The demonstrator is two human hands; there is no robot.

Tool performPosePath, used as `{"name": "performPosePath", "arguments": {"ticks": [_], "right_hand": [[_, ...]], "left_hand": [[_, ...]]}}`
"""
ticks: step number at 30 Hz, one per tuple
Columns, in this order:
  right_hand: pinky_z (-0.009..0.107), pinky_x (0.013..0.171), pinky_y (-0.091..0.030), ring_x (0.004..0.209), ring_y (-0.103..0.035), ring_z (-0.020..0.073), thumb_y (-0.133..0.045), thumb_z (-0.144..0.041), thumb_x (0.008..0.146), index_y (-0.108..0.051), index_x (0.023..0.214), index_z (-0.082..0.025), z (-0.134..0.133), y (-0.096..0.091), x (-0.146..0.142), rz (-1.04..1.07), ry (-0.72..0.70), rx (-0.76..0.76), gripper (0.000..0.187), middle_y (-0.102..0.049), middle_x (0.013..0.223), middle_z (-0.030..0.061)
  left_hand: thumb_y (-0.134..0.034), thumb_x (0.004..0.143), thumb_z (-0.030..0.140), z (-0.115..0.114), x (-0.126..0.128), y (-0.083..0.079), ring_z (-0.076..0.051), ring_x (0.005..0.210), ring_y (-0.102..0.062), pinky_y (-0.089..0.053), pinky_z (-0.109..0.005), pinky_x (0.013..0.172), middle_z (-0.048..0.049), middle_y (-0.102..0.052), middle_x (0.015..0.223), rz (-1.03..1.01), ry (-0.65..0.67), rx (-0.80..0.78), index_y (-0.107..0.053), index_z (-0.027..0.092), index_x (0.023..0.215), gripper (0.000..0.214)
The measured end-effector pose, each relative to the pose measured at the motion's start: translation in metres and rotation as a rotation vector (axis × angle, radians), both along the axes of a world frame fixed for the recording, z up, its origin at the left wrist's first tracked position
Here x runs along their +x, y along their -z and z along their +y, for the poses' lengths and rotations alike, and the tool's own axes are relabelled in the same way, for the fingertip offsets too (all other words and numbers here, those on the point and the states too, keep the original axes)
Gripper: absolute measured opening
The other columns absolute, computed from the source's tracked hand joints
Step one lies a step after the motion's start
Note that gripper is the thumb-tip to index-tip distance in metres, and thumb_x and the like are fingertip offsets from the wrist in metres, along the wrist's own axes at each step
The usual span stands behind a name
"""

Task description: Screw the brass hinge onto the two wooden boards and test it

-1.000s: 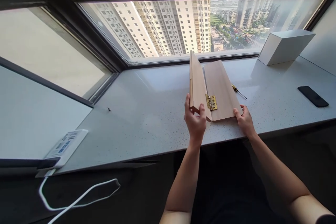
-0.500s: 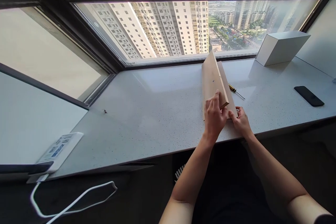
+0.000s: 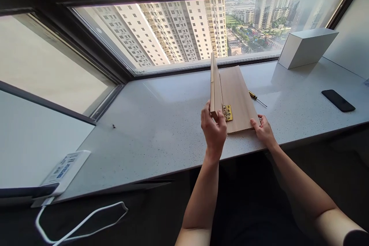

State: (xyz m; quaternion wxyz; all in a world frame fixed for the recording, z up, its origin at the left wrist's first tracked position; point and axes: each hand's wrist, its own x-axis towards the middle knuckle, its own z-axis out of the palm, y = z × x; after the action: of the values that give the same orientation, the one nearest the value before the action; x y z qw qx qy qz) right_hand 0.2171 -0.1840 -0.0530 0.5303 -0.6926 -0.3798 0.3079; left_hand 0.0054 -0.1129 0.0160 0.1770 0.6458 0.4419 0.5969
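Two pale wooden boards are joined by a small brass hinge (image 3: pixel 228 112) at their near end. My left hand (image 3: pixel 213 130) grips the left board (image 3: pixel 216 84), which stands raised on its long edge. The right board (image 3: pixel 238 96) lies flat on the stone counter (image 3: pixel 150 138), with my right hand (image 3: pixel 263 130) holding its near right corner. Part of the hinge is hidden behind the raised board and my left hand. A yellow-handled screwdriver (image 3: pixel 256 98) lies just beyond the flat board's right edge, apart from both hands.
A black phone (image 3: pixel 338 100) lies face down at the right, and a white box (image 3: pixel 305 48) stands by the window at the back right. A tiny dark screw (image 3: pixel 113 126) sits at the left. A white cable (image 3: pixel 80 223) hangs below the counter's front edge.
The left board, folded over the right one half a second ago, has swung back up on the hinge. My left hand has moved left with it, and the brass hinge shows again.
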Motion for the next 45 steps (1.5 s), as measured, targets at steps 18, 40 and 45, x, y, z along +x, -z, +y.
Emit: {"name": "performPosePath", "arguments": {"ticks": [18,40,45], "right_hand": [[0.060,0.106,-0.065,0.130,-0.077,0.0448,-0.065,-0.082,0.093,-0.064,0.141,-0.019,-0.002,-0.005,0.006,-0.090,0.044,-0.039,0.079,-0.077,0.155,0.0283],[0.054,0.087,-0.076,0.108,-0.086,0.0387,-0.063,-0.066,0.104,-0.065,0.145,-0.020,-0.001,-0.010,0.009,-0.105,-0.021,-0.108,0.061,-0.078,0.153,0.0250],[0.052,0.071,-0.069,0.076,-0.081,0.0340,-0.063,-0.064,0.107,-0.068,0.143,-0.017,0.001,-0.019,0.010,-0.198,-0.061,-0.188,0.059,-0.084,0.133,0.0254]], "left_hand": [[-0.086,0.092,0.055,0.000,-0.085,0.024,-0.032,0.106,-0.086,-0.074,-0.045,0.090,-0.0197,-0.084,0.132,0.013,-0.129,-0.410,-0.068,0.020,0.129,0.055],[-0.067,0.105,0.061,0.001,-0.104,0.028,-0.046,0.130,-0.081,-0.068,-0.055,0.105,-0.0305,-0.081,0.142,0.516,-0.121,-0.691,-0.067,0.012,0.140,0.060],[-0.050,0.112,0.066,0.000,-0.101,0.024,-0.050,0.133,-0.079,-0.066,-0.059,0.109,-0.0368,-0.077,0.144,0.708,-0.146,-0.699,-0.066,0.004,0.145,0.072]]}}
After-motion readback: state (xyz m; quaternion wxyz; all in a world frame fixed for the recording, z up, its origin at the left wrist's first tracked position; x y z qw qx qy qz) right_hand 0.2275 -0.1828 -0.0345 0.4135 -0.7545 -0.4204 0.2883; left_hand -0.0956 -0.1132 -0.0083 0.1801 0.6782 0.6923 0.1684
